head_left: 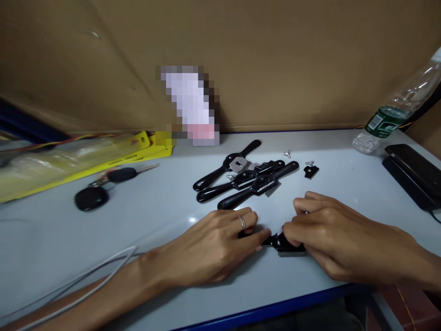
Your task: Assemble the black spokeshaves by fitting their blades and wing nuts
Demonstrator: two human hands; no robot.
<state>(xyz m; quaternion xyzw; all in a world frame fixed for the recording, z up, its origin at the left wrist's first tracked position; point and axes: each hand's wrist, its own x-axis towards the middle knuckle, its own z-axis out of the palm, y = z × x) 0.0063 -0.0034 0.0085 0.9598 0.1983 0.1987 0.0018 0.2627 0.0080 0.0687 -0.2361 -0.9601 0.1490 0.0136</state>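
Observation:
A black spokeshave (274, 241) lies on the table between my hands, its flat blade (291, 254) showing along the near edge. My left hand (223, 241), with a ring on one finger, is closed round the spokeshave's left handle. Over its body and right side, my right hand (330, 234) has its fingers curled in a pinch. What sits in that pinch is hidden. Beyond my hands lie several more spokeshaves, among them a near one (265, 185) and a far one (229, 161). A grey blade (238, 163) rests on the far one.
A small black cap iron (311, 171) lies right of the spokeshaves, with small screws (287, 154) nearby. Keys (91, 197) and yellow-edged plastic packaging (113, 158) are at left. A water bottle (386, 122) and a phone on a stand (415, 172) are at right. A white cable (103, 271) crosses my left forearm.

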